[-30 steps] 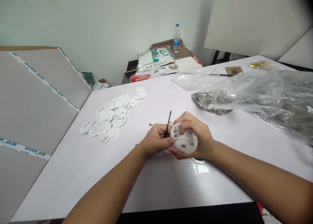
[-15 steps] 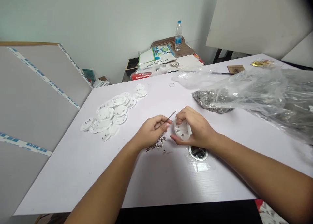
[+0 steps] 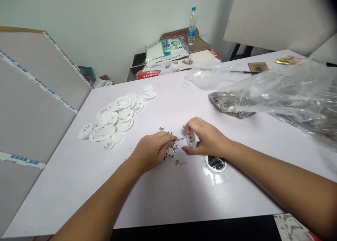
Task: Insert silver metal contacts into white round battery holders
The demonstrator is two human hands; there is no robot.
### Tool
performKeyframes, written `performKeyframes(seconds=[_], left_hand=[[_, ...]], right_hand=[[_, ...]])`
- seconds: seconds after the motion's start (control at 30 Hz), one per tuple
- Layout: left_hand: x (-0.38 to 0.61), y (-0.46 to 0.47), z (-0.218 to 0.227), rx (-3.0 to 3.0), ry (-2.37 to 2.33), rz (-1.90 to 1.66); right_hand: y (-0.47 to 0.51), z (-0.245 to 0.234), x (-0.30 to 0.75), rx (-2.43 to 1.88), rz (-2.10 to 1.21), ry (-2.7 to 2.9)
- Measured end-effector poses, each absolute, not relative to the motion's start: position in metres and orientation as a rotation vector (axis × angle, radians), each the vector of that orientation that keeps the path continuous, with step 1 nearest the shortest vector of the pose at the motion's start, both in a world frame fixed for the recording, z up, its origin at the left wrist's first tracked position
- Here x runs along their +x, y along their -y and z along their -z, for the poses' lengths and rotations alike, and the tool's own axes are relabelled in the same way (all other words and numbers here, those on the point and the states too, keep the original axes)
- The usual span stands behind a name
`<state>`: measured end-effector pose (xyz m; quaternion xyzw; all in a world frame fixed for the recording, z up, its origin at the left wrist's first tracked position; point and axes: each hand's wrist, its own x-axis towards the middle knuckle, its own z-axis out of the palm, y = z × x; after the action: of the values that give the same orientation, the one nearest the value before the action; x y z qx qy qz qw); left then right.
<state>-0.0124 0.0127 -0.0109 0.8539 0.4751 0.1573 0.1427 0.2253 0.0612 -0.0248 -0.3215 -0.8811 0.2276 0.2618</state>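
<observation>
My right hand (image 3: 205, 139) grips a white round plastic disc (image 3: 191, 139), held on edge just above the white table (image 3: 147, 195). My left hand (image 3: 154, 149) is closed around a thin dark tool (image 3: 179, 139), whose tip points right at the disc. Under and beside my left hand lie several small metal clips (image 3: 172, 152). A pile of several white discs (image 3: 113, 120) lies to the left on the table.
A clear plastic bag of metal parts (image 3: 276, 97) fills the table's right side. A round hole with a dark grommet (image 3: 216, 163) sits below my right wrist. Grey boards (image 3: 34, 93) lean at the left. A water bottle (image 3: 192, 26) and papers stand beyond the table.
The disc has turned from facing me to on edge and both hands have dropped lower toward the table. The tool swung from upright to lying level, and my view shifted down.
</observation>
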Motion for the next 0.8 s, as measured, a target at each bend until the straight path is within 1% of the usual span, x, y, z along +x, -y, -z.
performKeyframes(seconds=[0.23, 0.8], left_hand=[[-0.012, -0.010, 0.024, 2.856, -1.280, -0.477], [-0.015, -0.011, 0.026, 3.095, -1.244, -0.530]], right_hand=[[-0.062, 0.026, 0.225, -0.839, -0.589, 2.379], [-0.063, 0.026, 0.226, -0.857, -0.598, 2.374]])
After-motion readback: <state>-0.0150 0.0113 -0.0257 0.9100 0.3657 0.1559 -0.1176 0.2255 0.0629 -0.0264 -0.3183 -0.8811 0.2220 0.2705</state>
